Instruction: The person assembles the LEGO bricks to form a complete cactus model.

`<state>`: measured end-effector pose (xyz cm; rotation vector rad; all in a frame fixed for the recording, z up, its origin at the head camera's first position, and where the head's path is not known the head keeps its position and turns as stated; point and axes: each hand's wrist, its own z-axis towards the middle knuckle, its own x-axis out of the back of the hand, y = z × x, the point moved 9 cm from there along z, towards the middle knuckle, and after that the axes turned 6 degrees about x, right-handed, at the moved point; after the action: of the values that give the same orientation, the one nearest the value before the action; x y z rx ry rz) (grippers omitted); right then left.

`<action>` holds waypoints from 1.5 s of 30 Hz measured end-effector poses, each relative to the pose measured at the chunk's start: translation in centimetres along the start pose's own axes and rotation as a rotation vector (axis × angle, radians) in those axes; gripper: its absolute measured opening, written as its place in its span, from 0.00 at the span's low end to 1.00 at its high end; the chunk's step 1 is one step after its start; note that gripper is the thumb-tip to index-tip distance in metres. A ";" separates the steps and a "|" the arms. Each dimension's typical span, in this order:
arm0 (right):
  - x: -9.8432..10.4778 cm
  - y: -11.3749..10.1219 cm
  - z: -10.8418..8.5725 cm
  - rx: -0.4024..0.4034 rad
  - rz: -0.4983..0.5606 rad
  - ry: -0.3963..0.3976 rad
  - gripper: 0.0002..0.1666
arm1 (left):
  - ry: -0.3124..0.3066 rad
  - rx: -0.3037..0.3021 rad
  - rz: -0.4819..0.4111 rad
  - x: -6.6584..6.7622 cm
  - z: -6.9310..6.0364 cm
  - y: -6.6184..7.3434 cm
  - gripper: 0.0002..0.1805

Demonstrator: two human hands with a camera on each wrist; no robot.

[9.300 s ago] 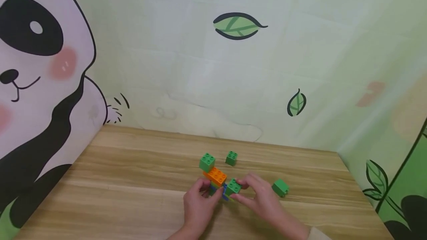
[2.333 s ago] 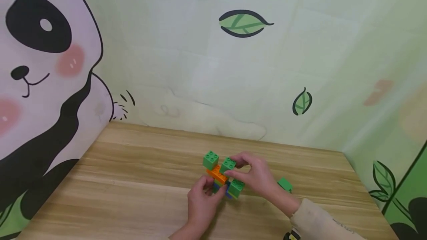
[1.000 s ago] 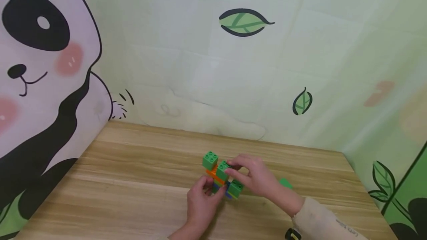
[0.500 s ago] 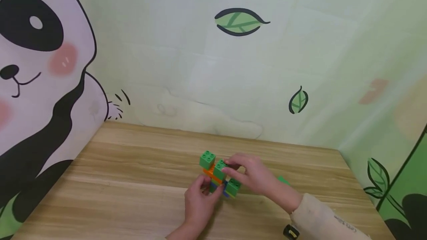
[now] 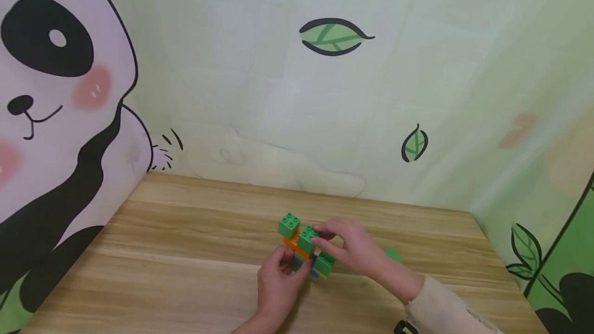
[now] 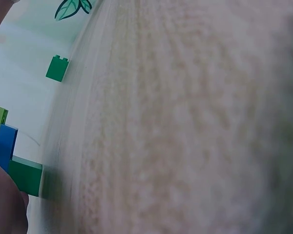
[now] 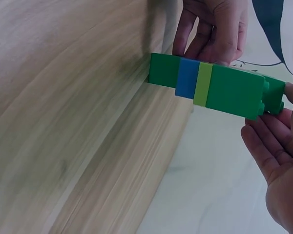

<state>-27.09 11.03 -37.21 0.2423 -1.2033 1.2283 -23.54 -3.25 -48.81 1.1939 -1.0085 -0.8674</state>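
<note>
Toy building bricks are joined into a structure (image 7: 187, 78) of green, blue, lime and orange pieces standing on the table. My left hand (image 5: 280, 282) grips its lower part from the near left side. My right hand (image 5: 357, 254) pinches a square green brick (image 5: 306, 240) between thumb and fingers, at the near end of the orange brick (image 5: 290, 243). Another green brick (image 5: 289, 225) tops the far end of the orange one. Lower on the right side, a third green brick (image 5: 324, 265) sits on a lime layer. My hands cover part of the structure's base.
A loose green brick (image 6: 57, 68) lies on the wooden table (image 5: 185, 282), partly hidden behind the right forearm in the head view. A printed panda and leaf cloth (image 5: 260, 92) stands along the back and sides. A small dark object (image 5: 405, 327) shows below the right sleeve.
The green brick that lay loose behind the structure was picked up by my right hand and brought down onto the orange brick. Earlier, that hand was at the right-side green brick. My left hand keeps its grip.
</note>
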 end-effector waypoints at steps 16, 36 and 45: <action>4.5 3.3 -5.9 -0.102 -0.055 0.117 0.15 | 0.008 -0.003 -0.024 0.1 -0.1 -0.3 0.15; 6.6 8.0 -12.9 -0.364 -0.231 0.096 0.40 | -0.005 0.017 -0.008 -0.2 -0.1 -0.4 0.15; 5.9 10.3 -15.6 -0.469 -0.182 0.103 0.46 | -0.004 0.012 -0.022 -0.2 0.0 -0.5 0.15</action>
<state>-27.39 29.56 -43.46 -0.0592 -1.3112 0.7647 -23.61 -3.13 -49.35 1.2160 -1.0072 -0.8821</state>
